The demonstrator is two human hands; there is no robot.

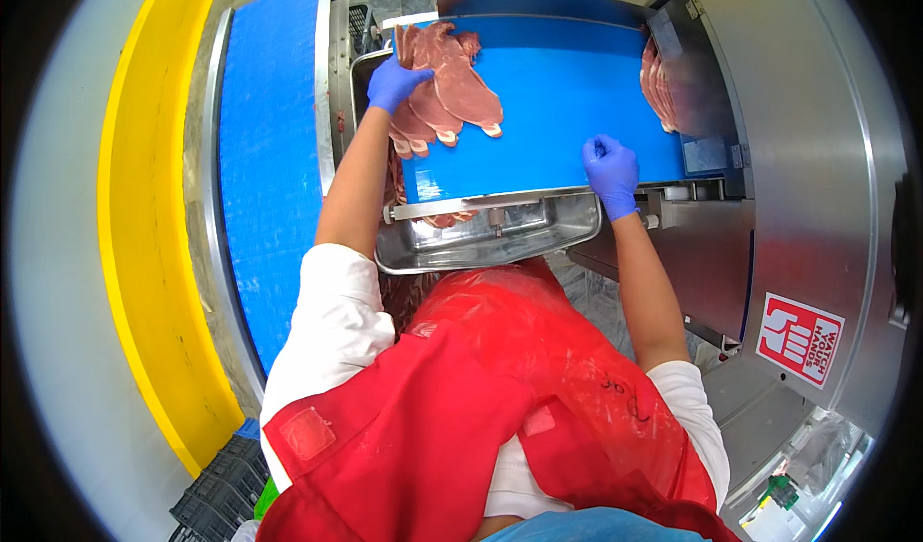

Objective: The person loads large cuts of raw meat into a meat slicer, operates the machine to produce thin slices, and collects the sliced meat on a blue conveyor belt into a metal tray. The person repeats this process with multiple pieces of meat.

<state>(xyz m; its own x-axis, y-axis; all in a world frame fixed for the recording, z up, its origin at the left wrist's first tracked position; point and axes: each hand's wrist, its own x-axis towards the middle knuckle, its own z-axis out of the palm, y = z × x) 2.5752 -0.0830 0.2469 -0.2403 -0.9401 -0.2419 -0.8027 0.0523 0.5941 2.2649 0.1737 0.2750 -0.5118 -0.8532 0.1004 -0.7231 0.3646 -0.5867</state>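
Observation:
My gloved left hand (394, 84) grips the left edge of several overlapping meat slices (460, 95) on the blue belt (553, 100), its thumb lying over them. My gloved right hand (611, 172) is curled above the belt's near right part; whatever is inside its fingers is hidden. More sliced meat (657, 88) lies at the belt's right end, by a steel housing (702, 80). Below the belt sits a steel tray (490, 246) holding some meat, partly hidden under the belt's edge.
A second blue conveyor (264, 176) runs along my left, beside a yellow barrier (135, 205). Steel machine panels (798, 157) stand at the right. Dark plastic crates (221, 484) are at the lower left, and another (360, 30) shows behind the tray.

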